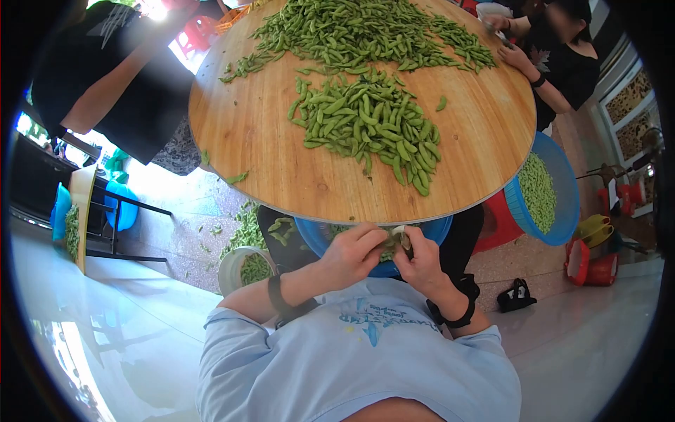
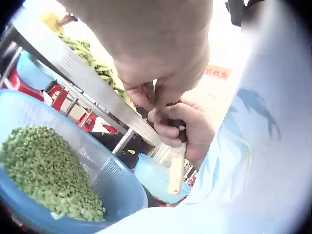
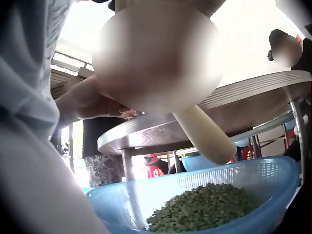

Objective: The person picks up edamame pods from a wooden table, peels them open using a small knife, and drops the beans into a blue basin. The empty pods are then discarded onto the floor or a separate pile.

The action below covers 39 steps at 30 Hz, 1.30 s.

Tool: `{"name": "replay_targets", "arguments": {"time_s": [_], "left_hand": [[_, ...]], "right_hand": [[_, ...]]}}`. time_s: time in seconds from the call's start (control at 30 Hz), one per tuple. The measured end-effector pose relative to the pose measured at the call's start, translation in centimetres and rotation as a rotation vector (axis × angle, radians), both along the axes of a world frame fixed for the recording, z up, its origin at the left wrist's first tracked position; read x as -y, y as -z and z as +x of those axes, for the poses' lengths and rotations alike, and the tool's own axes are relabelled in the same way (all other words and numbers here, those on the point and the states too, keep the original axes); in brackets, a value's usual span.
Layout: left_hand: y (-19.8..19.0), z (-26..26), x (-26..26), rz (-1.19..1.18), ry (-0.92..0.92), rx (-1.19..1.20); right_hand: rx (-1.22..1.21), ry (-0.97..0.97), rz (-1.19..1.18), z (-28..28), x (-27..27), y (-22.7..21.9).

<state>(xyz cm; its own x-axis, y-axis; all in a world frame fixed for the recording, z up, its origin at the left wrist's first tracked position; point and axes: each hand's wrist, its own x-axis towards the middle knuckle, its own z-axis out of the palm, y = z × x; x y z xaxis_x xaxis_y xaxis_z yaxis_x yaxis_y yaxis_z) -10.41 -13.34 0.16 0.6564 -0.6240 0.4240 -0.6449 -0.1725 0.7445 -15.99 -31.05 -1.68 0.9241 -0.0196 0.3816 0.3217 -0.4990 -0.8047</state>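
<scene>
Both hands meet over a blue basin (image 1: pixel 309 233) at the table's near edge. My right hand (image 1: pixel 420 261) grips a tool by its cream handle (image 2: pixel 176 170); the tool's working end is hidden by fingers. The same handle (image 3: pixel 204 136) sticks out below the hand in the right wrist view. My left hand (image 1: pixel 355 254) has its fingers curled and pinches a small green soybean pod (image 1: pixel 389 246) right beside the right fingertips. In the left wrist view the left fingertips (image 2: pixel 163 92) nearly meet the right thumb. A heap of soybean pods (image 1: pixel 365 116) lies on the round wooden table (image 1: pixel 239 151) ahead.
A larger pod heap (image 1: pixel 351 32) covers the table's far side. At right, a blue colander (image 1: pixel 566 204) of shelled beans rests by a red stool (image 1: pixel 498 221). A white bucket (image 1: pixel 228 271) and loose pods (image 1: pixel 246 228) are at left. Other people stand or sit around the table.
</scene>
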Motion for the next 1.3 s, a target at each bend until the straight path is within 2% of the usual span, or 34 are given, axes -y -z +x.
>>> {"name": "replay_targets", "arguments": {"time_s": [0.03,0.1,0.17,0.23,0.3,0.33,0.4,0.43,0.5,0.53,0.6,0.67,0.7,0.77,0.8,0.87,0.93,1.0,1.03,1.1,1.13,1.2,1.3], "left_hand": [[-0.1,0.5,-0.2,0.003,0.002,-0.002],[-0.7,2.3,-0.4,0.083,-0.054,0.225],[-0.1,4.6,-0.9,0.085,-0.037,0.263],[0.3,6.2,-2.3,0.211,-0.11,0.381],[0.0,8.0,-4.7,0.396,-0.275,0.401],[-0.9,8.6,-5.0,0.396,-0.263,0.404],[-2.7,9.3,-5.5,0.586,-0.568,0.642],[-2.8,9.5,-4.9,0.585,-0.57,0.65],[-2.5,9.4,-1.8,0.318,-0.442,0.458],[-2.1,9.4,-0.6,0.309,-0.442,0.458],[-1.2,9.6,1.5,0.489,-0.401,0.309],[-0.3,10.1,2.4,0.453,-0.426,0.32],[-0.1,10.2,2.5,0.426,-0.444,0.33],[0.1,10.2,2.1,0.372,-0.442,0.312],[0.1,10.2,1.8,0.318,-0.437,0.295],[-0.1,10.1,0.8,0.253,-0.426,0.341],[-1.4,9.3,0.4,0.184,-0.412,0.388],[-3.1,7.1,0.0,0.074,-0.27,-0.227],[-2.7,6.5,0.0,0.079,-0.261,-0.232],[-2.0,5.7,0.2,-0.194,-0.067,-0.553],[-2.0,5.5,0.5,-0.195,-0.064,-0.556],[-2.2,5.0,0.8,-0.356,-0.006,-0.933],[-2.0,5.4,0.4,-0.292,0.009,-1.037]], "right_hand": [[0.049,0.011,-0.008,0.2,0.0,0.3],[0.005,0.01,-0.049,0.5,0.6,1.0],[-0.03,0.011,-0.095,0.7,0.7,1.0],[0.023,-0.079,-0.11,0.5,0.8,0.9],[0.01,-0.093,-0.134,0.5,1.4,0.6],[-0.011,-0.121,-0.154,0.3,1.6,0.5],[-0.033,-0.153,-0.17,-0.1,1.4,0.4],[-0.014,-0.164,-0.126,0.0,0.9,0.3],[0.009,-0.17,-0.089,0.2,0.5,0.0],[-0.01,-0.196,-0.069,0.3,0.5,-0.2],[-0.024,-0.226,-0.061,0.5,0.7,-0.6],[-0.169,-0.208,0.142,0.4,0.8,-0.7],[-0.169,-0.212,0.139,0.4,1.1,-0.7],[-0.346,-0.239,0.371,0.2,1.5,-0.5],[-0.347,-0.233,0.38,0.3,1.5,-0.5],[-0.434,-0.244,0.65,0.9,1.6,-1.0],[-0.439,-0.266,0.758,1.6,1.3,-1.3],[-0.447,-0.286,0.863,2.3,0.7,-1.7],[-0.48,-0.307,0.924,2.6,0.4,-2.0],[-0.517,-0.321,0.983,2.7,0.1,-2.1],[-0.521,-0.385,1.056,2.8,0.1,-2.1],[-0.53,-0.448,1.129,2.7,0.0,-2.1],[-0.569,-0.421,1.162,2.6,-0.1,-2.1]]}}
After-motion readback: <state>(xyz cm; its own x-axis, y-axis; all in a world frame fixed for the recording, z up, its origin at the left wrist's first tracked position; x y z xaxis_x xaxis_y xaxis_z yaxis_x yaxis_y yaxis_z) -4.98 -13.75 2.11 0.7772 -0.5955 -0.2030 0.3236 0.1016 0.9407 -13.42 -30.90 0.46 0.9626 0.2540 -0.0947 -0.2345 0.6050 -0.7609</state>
